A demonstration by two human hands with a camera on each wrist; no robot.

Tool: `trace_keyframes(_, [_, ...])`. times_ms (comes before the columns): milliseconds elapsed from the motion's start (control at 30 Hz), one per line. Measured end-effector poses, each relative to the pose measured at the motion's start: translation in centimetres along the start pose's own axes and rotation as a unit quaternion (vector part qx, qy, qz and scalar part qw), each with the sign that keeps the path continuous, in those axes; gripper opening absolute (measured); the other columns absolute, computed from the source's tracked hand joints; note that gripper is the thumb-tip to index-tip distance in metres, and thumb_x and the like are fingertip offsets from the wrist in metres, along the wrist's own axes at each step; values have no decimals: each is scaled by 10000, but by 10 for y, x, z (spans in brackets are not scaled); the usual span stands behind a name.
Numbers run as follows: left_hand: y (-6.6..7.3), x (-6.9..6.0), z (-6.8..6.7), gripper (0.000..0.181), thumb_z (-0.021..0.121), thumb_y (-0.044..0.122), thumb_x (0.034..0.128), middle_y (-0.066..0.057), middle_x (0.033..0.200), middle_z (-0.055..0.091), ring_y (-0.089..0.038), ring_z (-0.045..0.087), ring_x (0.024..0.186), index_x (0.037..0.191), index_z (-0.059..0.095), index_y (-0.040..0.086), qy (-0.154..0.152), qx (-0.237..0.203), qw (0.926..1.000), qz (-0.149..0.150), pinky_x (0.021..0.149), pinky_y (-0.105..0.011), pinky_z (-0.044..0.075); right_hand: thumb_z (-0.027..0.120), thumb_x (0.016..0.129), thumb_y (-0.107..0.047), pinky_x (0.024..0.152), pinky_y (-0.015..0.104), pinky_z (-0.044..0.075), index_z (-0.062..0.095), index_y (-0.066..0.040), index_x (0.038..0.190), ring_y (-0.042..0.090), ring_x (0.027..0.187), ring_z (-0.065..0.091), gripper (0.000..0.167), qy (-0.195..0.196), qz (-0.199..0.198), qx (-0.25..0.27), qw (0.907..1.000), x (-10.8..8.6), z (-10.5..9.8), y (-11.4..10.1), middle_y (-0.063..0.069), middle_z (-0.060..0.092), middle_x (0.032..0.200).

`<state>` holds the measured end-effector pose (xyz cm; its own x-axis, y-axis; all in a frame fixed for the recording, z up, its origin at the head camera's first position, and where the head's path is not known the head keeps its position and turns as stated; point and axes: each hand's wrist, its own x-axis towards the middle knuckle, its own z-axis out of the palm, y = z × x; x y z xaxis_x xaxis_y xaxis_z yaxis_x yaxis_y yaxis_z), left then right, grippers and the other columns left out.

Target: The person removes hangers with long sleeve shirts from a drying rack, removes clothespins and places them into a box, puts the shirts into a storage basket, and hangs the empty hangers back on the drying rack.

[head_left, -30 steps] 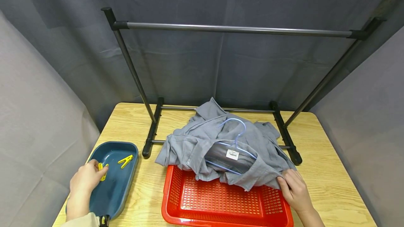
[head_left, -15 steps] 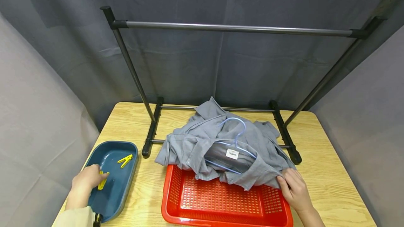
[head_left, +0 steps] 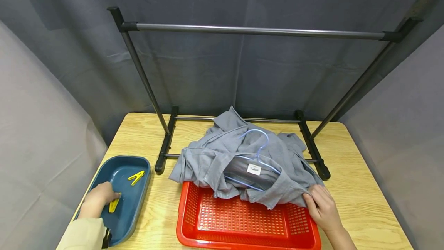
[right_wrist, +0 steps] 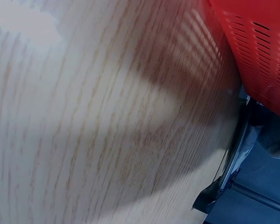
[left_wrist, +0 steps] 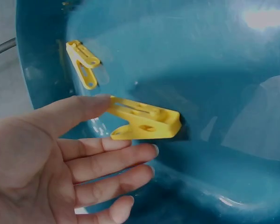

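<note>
In the blue tray (head_left: 133,223) my left hand (head_left: 100,196) pinches a yellow clothespin (left_wrist: 149,122) by its handle ends, thumb on one and index finger on the other. A second yellow clothespin (head_left: 136,177) lies in the tray near its right wall. My right hand (head_left: 324,207) grips the right edge of a grey shirt (head_left: 204,157). A light blue hanger (head_left: 265,142) sits inside the shirt's collar, its hook lying on the cloth. The right wrist view shows the tabletop and basket side but not the right hand.
The shirt lies partly over a red perforated basket (head_left: 239,219) and partly over the base of a black metal rack (head_left: 163,146). The rack's horizontal bar (head_left: 243,30) runs high above. Grey curtains enclose the wooden table (head_left: 367,196).
My left hand has shifted slightly down and turned in the tray, and the clothespin at its fingers has tilted and moved a little lower. The right hand and shirt stay put.
</note>
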<state>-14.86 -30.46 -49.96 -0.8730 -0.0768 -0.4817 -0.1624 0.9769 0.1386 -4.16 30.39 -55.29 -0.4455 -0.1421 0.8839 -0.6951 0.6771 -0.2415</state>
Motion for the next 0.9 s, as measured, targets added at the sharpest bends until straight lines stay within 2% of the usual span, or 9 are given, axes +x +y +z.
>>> trace_keyframes(133, [1,3,1,285,621,219,841,-54,580,500,-172,507,541,685,542,-6,-84,-56,9999,-64,533,-310,392,459,954,-273,624,289,316,511,-17,646,157,639,425,403,-57,51,-16,10000,0,0,0,17,460,664])
trace_keyframes(267, [1,5,3,294,616,230,841,-37,525,514,-163,512,504,647,531,27,-201,-97,9996,-146,544,-343,396,456,955,-275,627,285,315,510,-21,648,152,642,422,402,-91,74,-25,9999,-1,0,0,12,459,666])
trace_keyframes(633, [3,8,5,295,634,236,828,-53,526,543,-155,512,476,674,552,-2,-225,-97,9995,-200,533,-326,394,462,953,-268,624,275,314,503,-20,640,151,641,419,401,-41,9,21,10000,0,0,0,16,457,662])
trace_keyframes(900, [6,6,3,289,642,236,815,-58,558,546,-149,518,490,691,571,-16,-282,-278,9984,-405,515,-290,396,461,954,-268,632,275,311,499,-16,638,155,643,417,406,3,-28,-1,10000,0,1,0,20,452,658])
